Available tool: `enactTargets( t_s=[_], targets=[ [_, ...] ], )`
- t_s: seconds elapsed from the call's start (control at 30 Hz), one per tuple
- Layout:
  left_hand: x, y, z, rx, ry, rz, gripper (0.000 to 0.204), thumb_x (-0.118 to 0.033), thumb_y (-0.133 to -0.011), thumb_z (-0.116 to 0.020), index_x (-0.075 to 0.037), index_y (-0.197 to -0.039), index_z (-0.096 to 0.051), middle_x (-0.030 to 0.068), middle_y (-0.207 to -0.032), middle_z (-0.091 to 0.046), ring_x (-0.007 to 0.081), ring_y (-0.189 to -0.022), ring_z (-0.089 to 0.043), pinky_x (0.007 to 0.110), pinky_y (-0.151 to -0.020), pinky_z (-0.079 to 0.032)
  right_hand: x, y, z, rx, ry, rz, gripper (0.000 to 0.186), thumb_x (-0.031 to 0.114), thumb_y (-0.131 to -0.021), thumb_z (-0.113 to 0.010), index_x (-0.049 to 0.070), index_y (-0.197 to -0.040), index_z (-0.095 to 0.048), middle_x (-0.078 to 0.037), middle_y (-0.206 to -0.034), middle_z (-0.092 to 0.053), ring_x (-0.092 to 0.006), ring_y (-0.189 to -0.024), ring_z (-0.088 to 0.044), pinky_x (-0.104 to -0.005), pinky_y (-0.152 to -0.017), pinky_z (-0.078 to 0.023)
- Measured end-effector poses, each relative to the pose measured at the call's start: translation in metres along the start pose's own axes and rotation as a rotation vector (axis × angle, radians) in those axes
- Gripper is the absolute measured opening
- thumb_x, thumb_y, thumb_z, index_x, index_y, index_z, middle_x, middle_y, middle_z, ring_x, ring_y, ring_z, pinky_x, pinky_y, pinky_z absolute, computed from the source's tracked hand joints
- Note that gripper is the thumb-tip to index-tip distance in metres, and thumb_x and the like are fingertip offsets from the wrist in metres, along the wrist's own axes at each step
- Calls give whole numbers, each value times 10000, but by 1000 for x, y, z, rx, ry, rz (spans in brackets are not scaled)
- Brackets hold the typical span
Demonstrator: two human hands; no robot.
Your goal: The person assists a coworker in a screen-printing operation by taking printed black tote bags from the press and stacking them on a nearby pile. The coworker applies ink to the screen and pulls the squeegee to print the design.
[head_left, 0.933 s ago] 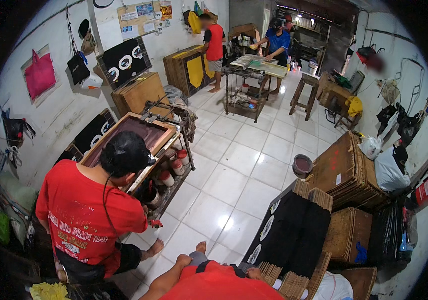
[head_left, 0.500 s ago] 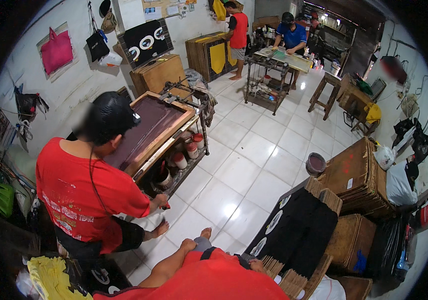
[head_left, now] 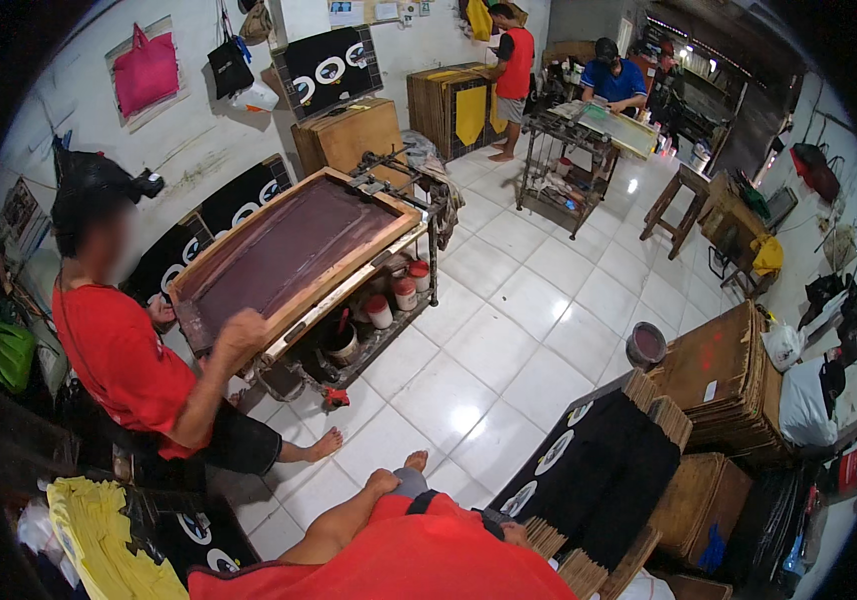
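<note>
My left hand (head_left: 384, 482) rests on the grey cloth (head_left: 411, 485) over my bent knee; its fingers are too small and turned away to read. Low on the right, my right hand (head_left: 516, 534) is partly covered by my red shirt (head_left: 419, 550). It lies beside a stack of brown boards (head_left: 545, 537) and black fabric with white oval prints (head_left: 599, 455). What its fingers do is hidden.
A co-worker in a red shirt (head_left: 119, 360) stands at left with a hand on a wooden screen frame (head_left: 299, 285) of dark ink. Paint pots (head_left: 379, 310) sit below it. Brown board stacks (head_left: 714, 360) and an ink bowl (head_left: 646, 343) stand at right. Yellow cloth (head_left: 104, 540) lies lower left.
The co-worker has straightened from bending beside the frame and raised a hand to its near edge. A small red object that was at that hand now lies lower down. My hands stay put.
</note>
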State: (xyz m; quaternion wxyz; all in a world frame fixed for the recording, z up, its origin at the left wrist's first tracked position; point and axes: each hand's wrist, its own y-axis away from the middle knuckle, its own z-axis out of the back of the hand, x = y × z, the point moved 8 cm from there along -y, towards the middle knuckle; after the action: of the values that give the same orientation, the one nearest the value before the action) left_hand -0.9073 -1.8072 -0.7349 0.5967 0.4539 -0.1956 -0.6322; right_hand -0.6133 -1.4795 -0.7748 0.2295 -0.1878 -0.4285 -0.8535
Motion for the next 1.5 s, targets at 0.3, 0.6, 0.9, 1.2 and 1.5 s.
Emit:
enactTargets(
  t_s=[0.3,0.6,0.9,1.2,1.5],
  targets=[
    [-3,11,8,-48,62,57,455,-354,-677,-643,-13,-978,-645,195,-1060,-599,307,-1011,-575,356,-858,-451,26,16,11,37,63,-38,235,201,-750,-565,87,-926,-672,-99,-895,-665,-221,-843,-630,-339,-748,-484],
    [3,-13,0,-60,-50,-10,452,-324,-672,-627,-19,-1005,-636,208,-1085,-582,310,-1037,-561,352,-879,-441,39,18,15,21,-16,-31,211,159,-788,-529,68,-918,-668,-100,-845,-664,-205,-793,-623,-320,-704,-480],
    [5,-2,5,-68,-8,28,456,-350,-672,-640,-17,-983,-645,208,-1066,-591,310,-1023,-569,354,-873,-446,52,19,13,87,-127,19,189,42,-781,-522,8,-924,-642,-81,-783,-654,-162,-621,-590,-269,-552,-473],
    [5,8,8,-76,-3,40,456,-378,-688,-640,-27,-979,-649,197,-1054,-600,313,-1019,-569,359,-874,-446,41,2,6,125,-143,-7,200,85,-764,-557,32,-931,-654,-69,-786,-659,-154,-638,-601,-271,-559,-475],
    [2,19,13,-69,73,62,452,-367,-695,-633,-39,-1006,-643,176,-1076,-599,294,-1038,-563,345,-885,-440,34,0,3,64,-59,-44,215,109,-759,-536,55,-921,-667,-60,-799,-656,-158,-699,-605,-275,-621,-479]
  ],
)
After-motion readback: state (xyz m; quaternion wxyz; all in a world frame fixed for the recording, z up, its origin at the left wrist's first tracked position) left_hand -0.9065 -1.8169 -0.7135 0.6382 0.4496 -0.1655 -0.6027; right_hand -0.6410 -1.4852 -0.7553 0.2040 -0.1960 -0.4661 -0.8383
